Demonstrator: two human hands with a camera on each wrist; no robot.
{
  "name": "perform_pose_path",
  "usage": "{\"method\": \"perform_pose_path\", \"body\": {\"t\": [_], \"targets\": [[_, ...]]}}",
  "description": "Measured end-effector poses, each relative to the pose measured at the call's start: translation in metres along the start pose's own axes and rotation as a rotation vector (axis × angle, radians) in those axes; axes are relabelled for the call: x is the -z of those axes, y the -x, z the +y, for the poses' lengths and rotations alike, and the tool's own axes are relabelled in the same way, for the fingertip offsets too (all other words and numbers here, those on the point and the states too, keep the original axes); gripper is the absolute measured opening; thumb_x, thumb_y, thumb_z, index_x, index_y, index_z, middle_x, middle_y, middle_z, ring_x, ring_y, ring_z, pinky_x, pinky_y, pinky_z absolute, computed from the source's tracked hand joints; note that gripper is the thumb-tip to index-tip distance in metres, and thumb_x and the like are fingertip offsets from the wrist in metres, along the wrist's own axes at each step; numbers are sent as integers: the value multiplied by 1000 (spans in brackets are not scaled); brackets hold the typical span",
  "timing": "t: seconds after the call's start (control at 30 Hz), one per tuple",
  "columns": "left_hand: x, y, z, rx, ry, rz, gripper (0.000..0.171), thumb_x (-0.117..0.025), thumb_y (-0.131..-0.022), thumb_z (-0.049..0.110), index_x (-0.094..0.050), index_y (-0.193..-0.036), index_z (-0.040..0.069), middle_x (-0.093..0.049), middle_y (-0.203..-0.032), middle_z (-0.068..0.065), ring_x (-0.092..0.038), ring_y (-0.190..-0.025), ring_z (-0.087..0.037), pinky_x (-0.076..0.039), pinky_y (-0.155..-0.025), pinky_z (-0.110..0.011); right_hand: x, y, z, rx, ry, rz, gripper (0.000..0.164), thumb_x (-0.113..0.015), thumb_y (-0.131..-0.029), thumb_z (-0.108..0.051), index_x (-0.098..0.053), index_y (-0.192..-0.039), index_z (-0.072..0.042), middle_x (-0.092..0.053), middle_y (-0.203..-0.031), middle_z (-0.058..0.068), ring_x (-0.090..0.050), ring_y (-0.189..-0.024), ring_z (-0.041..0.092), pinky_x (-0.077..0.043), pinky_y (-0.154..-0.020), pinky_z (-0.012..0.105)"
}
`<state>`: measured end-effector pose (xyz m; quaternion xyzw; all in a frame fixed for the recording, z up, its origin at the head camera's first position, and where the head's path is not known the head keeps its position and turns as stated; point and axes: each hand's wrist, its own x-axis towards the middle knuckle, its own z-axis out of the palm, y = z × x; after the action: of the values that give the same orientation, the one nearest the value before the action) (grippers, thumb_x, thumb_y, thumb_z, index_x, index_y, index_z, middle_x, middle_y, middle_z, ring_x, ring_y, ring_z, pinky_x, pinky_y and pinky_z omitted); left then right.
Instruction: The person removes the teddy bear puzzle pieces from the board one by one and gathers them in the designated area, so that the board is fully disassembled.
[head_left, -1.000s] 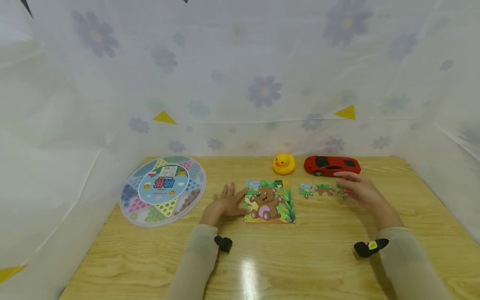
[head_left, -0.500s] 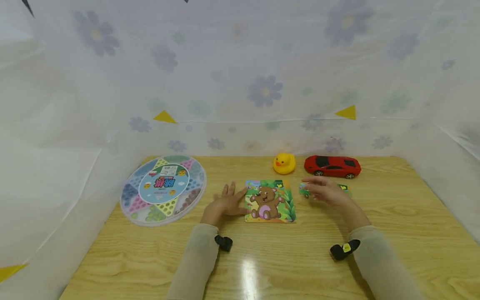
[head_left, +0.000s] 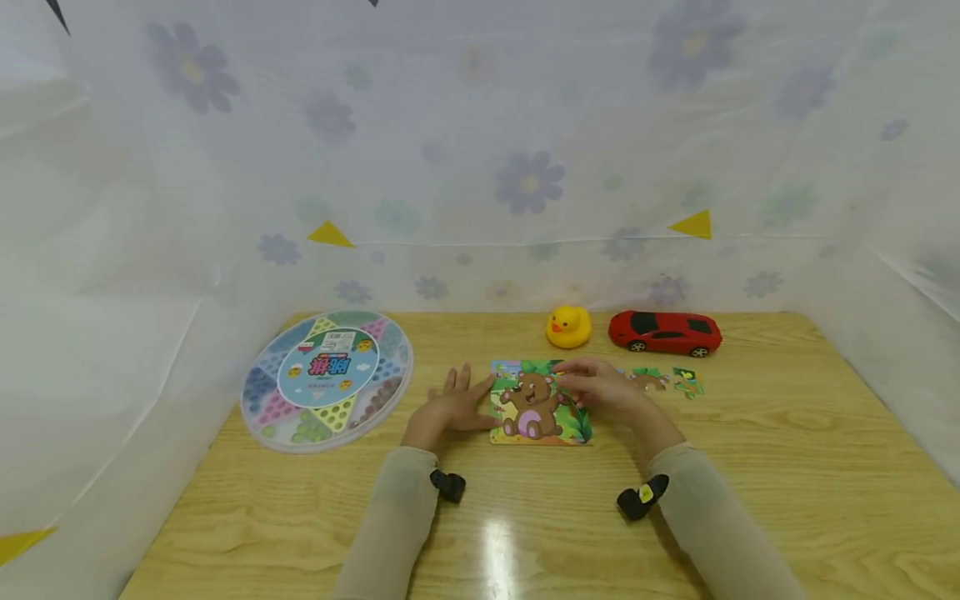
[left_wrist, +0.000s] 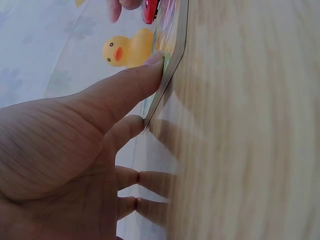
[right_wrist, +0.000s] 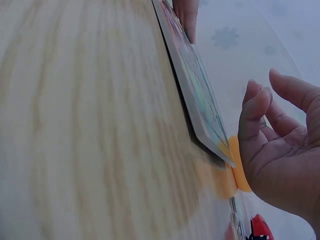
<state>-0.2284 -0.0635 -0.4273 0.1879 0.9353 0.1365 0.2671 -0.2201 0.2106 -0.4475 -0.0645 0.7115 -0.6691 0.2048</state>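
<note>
A square puzzle board [head_left: 532, 425] with a brown bear picture lies mid-table. My left hand [head_left: 450, 408] rests spread at its left side; in the left wrist view the thumb [left_wrist: 135, 82] presses on the board's edge and the index finger is at its corner. My right hand [head_left: 600, 387] hovers over the board's upper right part, overlapping it. In the right wrist view its fingers [right_wrist: 252, 117] are loosely curled, with nothing visible held. To the right lie loose puzzle pieces: a bear-head piece [head_left: 648, 380] and a green one [head_left: 688, 381]; another is mostly hidden behind the right hand.
Behind the board sit a yellow rubber duck [head_left: 567, 327] and a red toy car [head_left: 665, 333]. A round Chinese checkers set [head_left: 327, 383] lies at the left of the wooden table [head_left: 570, 525]. A white floral curtain [head_left: 450, 167] closes off the back and sides.
My right hand has moved left, from over the rightmost loose piece, across the row, to the board's upper right part. The loose pieces have stayed put. My left hand has not moved.
</note>
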Motion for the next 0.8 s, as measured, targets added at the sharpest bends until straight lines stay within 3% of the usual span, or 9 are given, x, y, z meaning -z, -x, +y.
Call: {"method": "perform_pose_path", "body": {"t": [0.13, 0.33, 0.8], "targets": [[0, 0, 0, 0, -8, 2, 80, -56, -89, 53, -13, -153, 29, 9, -157, -16, 10, -143, -36, -5, -106, -68, -11, -10, 3, -5, 45, -14, 44, -53, -97, -13, -43, -132, 12, -57, -78, 3, -48, -59, 8, -46, -56, 21], [0, 0, 0, -2, -5, 4, 81, -57, -89, 54, -14, -153, 29, 8, -157, -17, 9, -143, -37, -6, -106, -68, -26, -20, 6, -26, 105, -37, 42, -59, -95, -17, -51, -129, 5, -68, -95, 9, -53, -62, 11, -49, -58, 23], [-1, -1, 1, 4, -1, 4, 80, -56, -89, 54, -14, -153, 30, 8, -157, -17, 9, -143, -36, -6, -107, -66, -37, -27, 7, -28, 207, -69, 44, -60, -93, -11, -49, -133, 5, -59, -79, 4, -54, -58, 11, -49, -54, 21]]}}
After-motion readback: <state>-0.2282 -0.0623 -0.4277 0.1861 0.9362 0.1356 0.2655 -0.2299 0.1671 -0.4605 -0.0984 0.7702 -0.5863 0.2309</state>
